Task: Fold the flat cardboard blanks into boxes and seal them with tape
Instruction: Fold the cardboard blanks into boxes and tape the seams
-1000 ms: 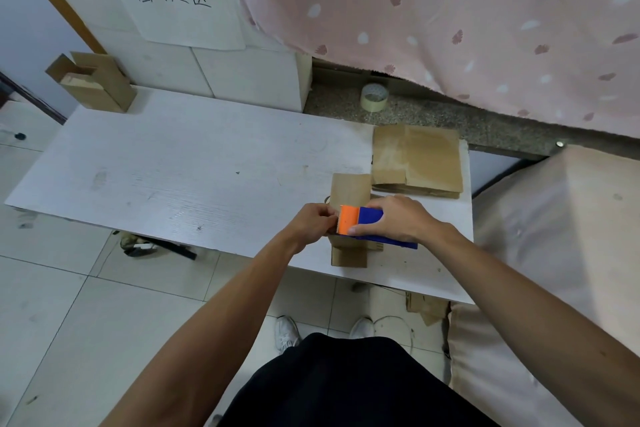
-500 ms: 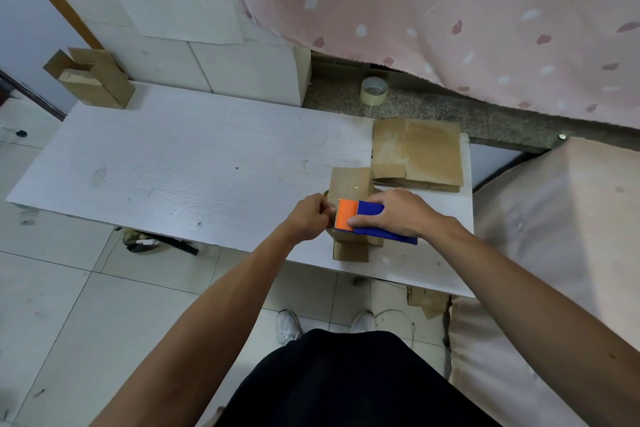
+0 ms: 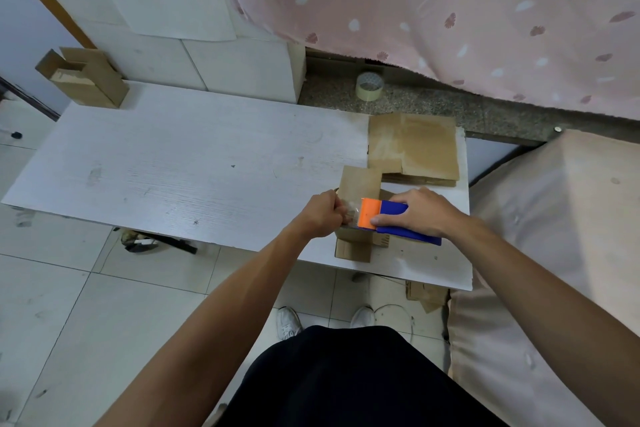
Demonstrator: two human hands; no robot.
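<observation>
A small brown cardboard box (image 3: 358,184) with its flaps spread stands on the white table (image 3: 194,163) near the front right. My right hand (image 3: 420,211) grips an orange and blue tape dispenser (image 3: 384,215) over the box. A short strip of clear tape (image 3: 349,213) runs from the dispenser's orange end to my left hand (image 3: 323,213), which pinches the tape at the box's left side. Behind the box lies a stack of flat cardboard blanks (image 3: 414,147).
A folded box (image 3: 85,76) stands at the table's far left corner. A spare tape roll (image 3: 369,86) sits on the stone ledge behind. A pink cushion (image 3: 554,253) borders the table's right edge. Cardboard scraps (image 3: 427,295) lie on the floor under the table.
My right hand has drawn the dispenser a little to the right, and a strip of clear tape now shows between it and my left hand. The box stays in place.
</observation>
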